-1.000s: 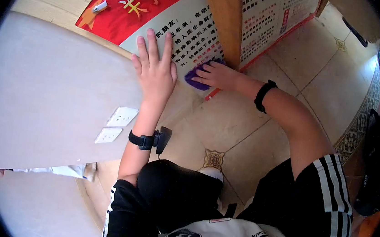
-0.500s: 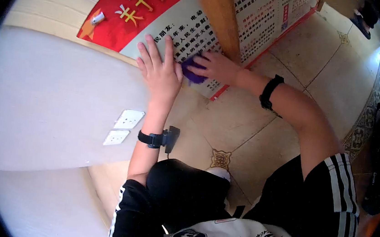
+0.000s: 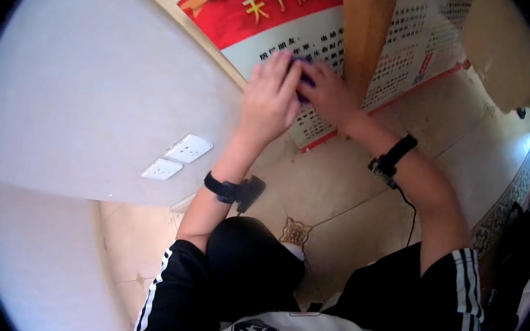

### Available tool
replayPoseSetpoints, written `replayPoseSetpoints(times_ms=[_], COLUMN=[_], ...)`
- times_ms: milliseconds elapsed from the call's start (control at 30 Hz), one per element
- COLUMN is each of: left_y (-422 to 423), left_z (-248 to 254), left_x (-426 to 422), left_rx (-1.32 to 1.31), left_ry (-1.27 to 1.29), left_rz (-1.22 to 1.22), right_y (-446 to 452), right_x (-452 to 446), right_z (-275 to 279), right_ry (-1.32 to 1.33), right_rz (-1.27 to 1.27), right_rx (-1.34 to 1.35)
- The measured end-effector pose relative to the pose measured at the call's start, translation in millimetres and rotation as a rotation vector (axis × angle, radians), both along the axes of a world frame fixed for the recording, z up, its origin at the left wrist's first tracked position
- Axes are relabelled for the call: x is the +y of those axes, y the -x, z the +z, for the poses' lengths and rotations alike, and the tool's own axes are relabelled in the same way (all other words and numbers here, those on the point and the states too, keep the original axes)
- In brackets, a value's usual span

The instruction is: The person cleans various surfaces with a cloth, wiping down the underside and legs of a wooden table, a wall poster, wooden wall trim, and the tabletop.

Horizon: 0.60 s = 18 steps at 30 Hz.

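Note:
A purple cloth (image 3: 307, 81) is bunched under the fingers of my right hand (image 3: 335, 99), pressed against a red and white printed poster (image 3: 241, 19). My left hand (image 3: 270, 99) lies beside it with its fingers stretched over the poster's left part. Its index finger overlaps the cloth's edge. Both hands are slightly blurred, and most of the cloth is hidden by fingers. A brown wooden post (image 3: 365, 41) stands in front of the poster, just right of my right hand.
A smooth pale wall (image 3: 93, 98) with two white socket plates (image 3: 190, 149) runs along the left. Tiled floor (image 3: 364, 194) lies below the poster. At the upper right hangs a tan panel with a ragged edge (image 3: 505, 54). Dark items (image 3: 514, 266) are at the right edge.
The view has shifted, so the poster appears farther right. My right hand has moved the cloth upward on the poster, and it now meets my left hand's index finger.

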<state>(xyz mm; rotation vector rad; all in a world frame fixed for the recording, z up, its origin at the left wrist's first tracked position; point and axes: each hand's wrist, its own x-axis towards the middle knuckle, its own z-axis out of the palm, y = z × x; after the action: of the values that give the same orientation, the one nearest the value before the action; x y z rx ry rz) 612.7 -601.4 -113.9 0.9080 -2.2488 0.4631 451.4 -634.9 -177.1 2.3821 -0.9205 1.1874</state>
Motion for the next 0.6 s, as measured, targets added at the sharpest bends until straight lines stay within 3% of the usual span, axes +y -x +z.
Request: replayPoseSetpoints(times_ms=[167, 267, 367, 433, 500, 567, 600], left_y=[-3.8, -22.6, -29.6, -28.4, -30.5, -29.2, -28.2], left_z=[-14.6, -9.7, 10.7, 21.0, 21.8, 25.4, 25.8], left_x=[0.2, -1.4, 1.9, 13.4, 21.0, 17.0, 14.1], left_rx=[-0.092, 0.129, 0.393, 0.466, 0.378, 0.366, 0.388], left_ry=[-0.101, 0.265, 0.152, 0.163, 0.177, 0.225, 0.222], left_rz=[-0.057, 0.022, 0.104, 0.148, 0.256, 0.270, 0.254], right_y=[20.9, 24.1, 23.1, 15.2, 8.0, 0.0, -4.1], right_x=[15.2, 19.6, 21.6, 34.0, 35.9, 25.6, 28.3], right_z=[-59.5, -50.4, 3.2, 57.5, 99.5, 137.7, 165.8], right_ry=[-0.114, -0.230, -0.203, -0.276, -0.209, 0.292, 0.327], right_rz=[0.130, 0.089, 0.177, 0.125, 0.064, 0.101, 0.040], right_rx=[0.290, 0.330, 0.236, -0.045, -0.120, -0.454, -0.425])
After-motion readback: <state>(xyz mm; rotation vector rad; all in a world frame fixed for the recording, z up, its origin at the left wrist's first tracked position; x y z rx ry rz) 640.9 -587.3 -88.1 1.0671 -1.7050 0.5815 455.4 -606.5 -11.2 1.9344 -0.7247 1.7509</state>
